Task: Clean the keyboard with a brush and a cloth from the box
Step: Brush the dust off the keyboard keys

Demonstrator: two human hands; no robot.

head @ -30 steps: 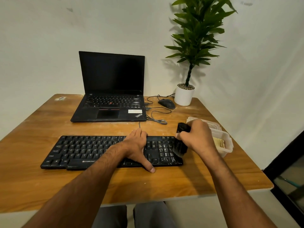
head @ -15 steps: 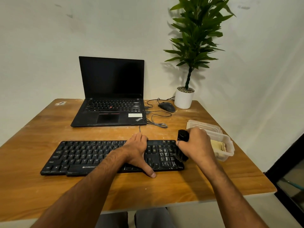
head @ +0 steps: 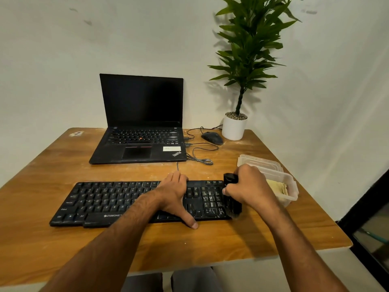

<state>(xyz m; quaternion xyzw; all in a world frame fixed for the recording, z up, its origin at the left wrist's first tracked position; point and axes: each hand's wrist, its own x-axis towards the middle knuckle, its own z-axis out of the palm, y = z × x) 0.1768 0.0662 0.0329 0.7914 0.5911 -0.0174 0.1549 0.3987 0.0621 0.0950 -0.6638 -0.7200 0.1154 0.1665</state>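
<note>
A: Status: our right hand (head: pixel 250 186) grips the black brush (head: pixel 231 199), bristles down on the numpad end of the Zebronics keyboard (head: pixel 117 199). Our left hand (head: pixel 174 194) lies flat on the keys mid-board, fingers straight, thumb on the surface (head: pixel 63 165) at the front edge, holding nothing.

B: Risks?

A: We see three. The brush sits at the right edge, so debris probably gets swept off onto the surface or toward the box (head: pixel 288 186) just beside it, dirtying the cloth (head: pixel 276 186) inside. If the left hand eases off, the keyboard could skid under the stroke. And its cable (head: pixel 177 165) runs back toward the laptop (head: pixel 141 127), so a shove may tug it.

B: Counts?

A: One keyboard, one brush, one clear plastic box with one yellowish cloth folded in it, one lid (head: pixel 259 162) just behind the box. Also one laptop, one mouse (head: pixel 212 137), one potted plant (head: pixel 237 102). Two hands. The cloth is untouched, so we judge wiping not yet done.
</note>
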